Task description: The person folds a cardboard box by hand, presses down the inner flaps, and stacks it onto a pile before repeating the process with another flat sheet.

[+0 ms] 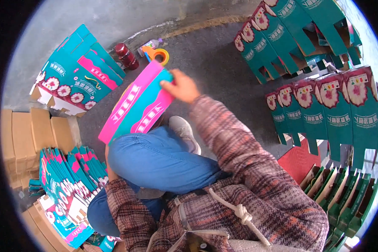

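My R hand [182, 86], at 12 o'clock, is clamped on the upper R end of a pink-&-teal carton [134, 101], thumb laid over the corner. Carton's at 10 o'clock, tilted, long side running approx. 1 to 7 o'clock, lower end by my bent knee [128, 153] in blue jeans. L hand [109, 163] is mostly hidden btwn the carton's low end & that knee; only a sliver shows, so can't tell if it's gripping. Grey shoe [184, 132] sits mid-view, below the R hand. Just past the carton's top end, 11 o'clock: an orange-yellow ring [163, 51] w/ a blue bit beside it, then a small bottle w/ purple cap [150, 45]; dk red flask [127, 56] is btwn 10 & 11. Further out at 10, flat teal cartons [73, 54] lean by the wall [113, 21]. Plain brown boxes [42, 130] at 9, pile of folded teal/pink cartons [71, 180] at 8. Other side: standing teal cartons [277, 38] btwn 1 & 2, another row [323, 105] nr 3, red surface [300, 161] nr 4, w/ green-sided cartons [340, 197] farther out at 4. Dk floor [222, 54] btwn.
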Available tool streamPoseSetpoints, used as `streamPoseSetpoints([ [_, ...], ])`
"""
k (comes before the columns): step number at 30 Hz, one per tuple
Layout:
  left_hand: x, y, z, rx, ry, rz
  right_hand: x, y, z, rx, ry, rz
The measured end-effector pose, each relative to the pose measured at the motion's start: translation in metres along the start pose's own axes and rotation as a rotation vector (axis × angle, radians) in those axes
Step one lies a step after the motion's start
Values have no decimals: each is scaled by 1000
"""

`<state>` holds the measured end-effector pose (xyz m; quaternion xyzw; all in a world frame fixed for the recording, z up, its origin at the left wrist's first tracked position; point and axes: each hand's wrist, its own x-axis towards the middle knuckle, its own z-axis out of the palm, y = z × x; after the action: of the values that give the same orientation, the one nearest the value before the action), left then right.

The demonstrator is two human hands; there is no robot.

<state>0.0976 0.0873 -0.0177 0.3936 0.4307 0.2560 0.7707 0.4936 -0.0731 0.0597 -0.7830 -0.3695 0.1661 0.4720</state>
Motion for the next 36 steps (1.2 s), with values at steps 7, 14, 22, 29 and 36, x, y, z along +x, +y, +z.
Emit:
streamPoseSetpoints([
  [7,47,-35,193,155,-594,480,-53,110,-116,154,394,186],
  [14,100,-186,209,430,-1185,390,-97,243,-160,244,549,556],
  [22,93,-173,175,-780,-768,-1280,-99,125,-64,-562,217,-67],
  [29,66,-142,186,-268,-402,-609,-137,138,7,-724,-168,-84],
  [36,64,-142,165,15,-209,-538,-72,158,-5,-810,-35,0],
])
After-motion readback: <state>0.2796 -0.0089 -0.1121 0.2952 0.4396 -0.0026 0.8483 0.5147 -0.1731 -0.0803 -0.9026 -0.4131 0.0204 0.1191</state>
